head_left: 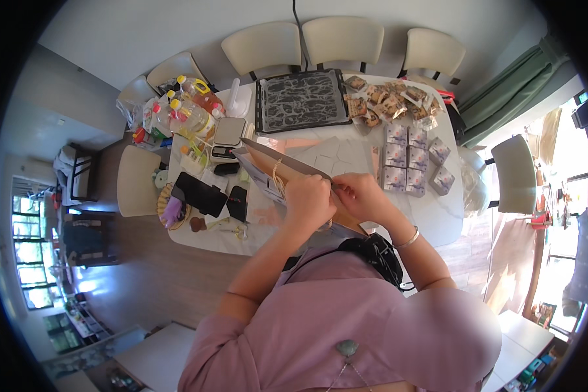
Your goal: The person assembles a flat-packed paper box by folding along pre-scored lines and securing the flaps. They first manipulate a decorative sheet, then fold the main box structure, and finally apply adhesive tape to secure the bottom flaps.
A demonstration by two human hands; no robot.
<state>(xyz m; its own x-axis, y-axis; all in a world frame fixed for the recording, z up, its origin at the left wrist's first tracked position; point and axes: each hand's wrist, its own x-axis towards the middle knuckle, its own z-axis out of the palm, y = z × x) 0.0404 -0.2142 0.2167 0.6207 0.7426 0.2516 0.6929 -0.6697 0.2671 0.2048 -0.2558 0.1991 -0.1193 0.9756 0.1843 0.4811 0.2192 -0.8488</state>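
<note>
A grey paper gift bag (268, 171) with a rope handle is tilted over the near side of the white table (438, 219). My left hand (308, 201) grips its upper edge near the handle. My right hand (358, 195) pinches the same edge from the right, a bangle on its wrist. Both hands are close together at the bag's mouth. Several small grey patterned boxes (408, 159) stand in rows just beyond my right hand.
A dark patterned tray (300, 100) lies at the far side, with a heap of small wrapped packets (389, 101) to its right. Oil bottles (189, 111), a kitchen scale (227, 137) and black phones (206, 194) crowd the left end. Cream chairs (343, 39) surround the table.
</note>
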